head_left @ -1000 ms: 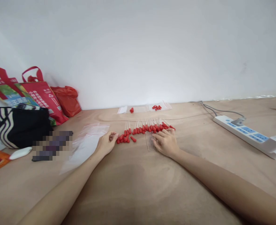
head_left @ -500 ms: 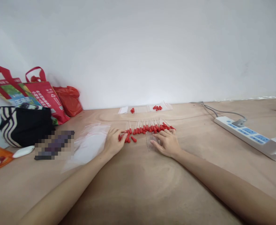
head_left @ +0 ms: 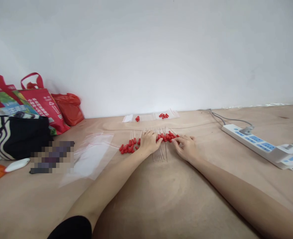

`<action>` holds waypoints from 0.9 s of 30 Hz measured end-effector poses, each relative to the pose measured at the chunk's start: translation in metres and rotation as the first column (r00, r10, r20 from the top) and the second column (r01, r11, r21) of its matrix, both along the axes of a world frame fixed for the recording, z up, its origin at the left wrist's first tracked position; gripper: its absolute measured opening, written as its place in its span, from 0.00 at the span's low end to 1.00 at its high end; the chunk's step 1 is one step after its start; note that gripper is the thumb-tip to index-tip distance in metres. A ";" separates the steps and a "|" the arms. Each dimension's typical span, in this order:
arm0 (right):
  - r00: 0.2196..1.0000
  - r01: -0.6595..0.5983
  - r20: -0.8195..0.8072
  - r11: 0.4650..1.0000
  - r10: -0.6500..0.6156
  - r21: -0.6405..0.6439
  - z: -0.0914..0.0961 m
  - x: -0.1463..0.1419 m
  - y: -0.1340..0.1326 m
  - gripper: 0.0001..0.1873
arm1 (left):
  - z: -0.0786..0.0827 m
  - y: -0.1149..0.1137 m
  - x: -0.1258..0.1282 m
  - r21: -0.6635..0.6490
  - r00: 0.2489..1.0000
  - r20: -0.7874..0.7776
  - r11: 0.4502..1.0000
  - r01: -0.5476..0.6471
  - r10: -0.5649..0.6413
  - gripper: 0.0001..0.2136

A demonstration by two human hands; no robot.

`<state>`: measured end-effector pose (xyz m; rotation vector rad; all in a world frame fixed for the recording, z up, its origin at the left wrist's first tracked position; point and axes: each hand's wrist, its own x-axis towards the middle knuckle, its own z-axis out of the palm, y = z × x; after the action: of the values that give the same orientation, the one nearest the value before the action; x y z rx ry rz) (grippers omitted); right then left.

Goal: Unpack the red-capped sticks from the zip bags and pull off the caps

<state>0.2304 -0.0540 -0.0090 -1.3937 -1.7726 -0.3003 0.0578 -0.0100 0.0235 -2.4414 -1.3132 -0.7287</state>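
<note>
Slim clear tubes lie side by side in a row, with red rubber bulbs [head_left: 166,136] at their near ends, like droppers. My left hand [head_left: 149,142] rests over the middle of this row, fingers stretched forward, thumb apart; it hides some bulbs. At the row's right end my right hand [head_left: 187,147] has thumb and forefinger closed at a red bulb, the other fingers looser. Bare clear tubes [head_left: 159,155] lie between the hands, on the near side. Left of my left hand is a loose group of red bulbs [head_left: 128,146].
Clear zip bags [head_left: 94,154] lie at the left, near a white case [head_left: 17,165] and a black bag [head_left: 24,136]. Red shopping bags [head_left: 43,103] stand behind. More red bulbs [head_left: 164,116] sit on plastic by the wall. A power strip [head_left: 256,142] lies right.
My left hand has moved right, from the loose bulbs onto the row. My right hand has shifted off the bare tubes to the row's right end. The view has swung slightly right.
</note>
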 end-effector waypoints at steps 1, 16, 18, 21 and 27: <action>1.000 -0.008 0.010 1.000 0.008 -0.008 0.000 -0.002 -0.001 0.15 | 0.000 -0.001 -0.002 0.011 1.000 0.014 1.000 0.003 -0.003 0.10; 0.986 -0.057 0.132 0.957 0.098 -0.283 0.002 -0.026 -0.007 0.15 | -0.010 -0.051 -0.097 0.169 0.965 0.228 0.981 0.096 -0.133 0.08; 0.987 -0.067 0.124 0.962 0.102 -0.265 0.001 -0.027 -0.007 0.15 | -0.011 -0.053 -0.095 0.164 0.962 0.229 0.980 0.111 -0.148 0.07; 0.992 -0.082 0.073 0.973 0.099 -0.218 -0.001 -0.026 -0.006 0.15 | -0.012 -0.053 -0.090 0.178 0.959 0.219 0.974 0.143 -0.181 0.06; 0.993 -0.114 -0.005 0.992 0.114 0.057 0.002 -0.024 -0.012 0.19 | -0.013 -0.054 -0.090 0.189 0.957 0.197 0.966 0.178 -0.215 0.06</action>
<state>0.2067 -0.0657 -0.0065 -1.2466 -1.8151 -0.2808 -0.0319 -0.0645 0.0109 -2.4310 -1.0344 -1.1371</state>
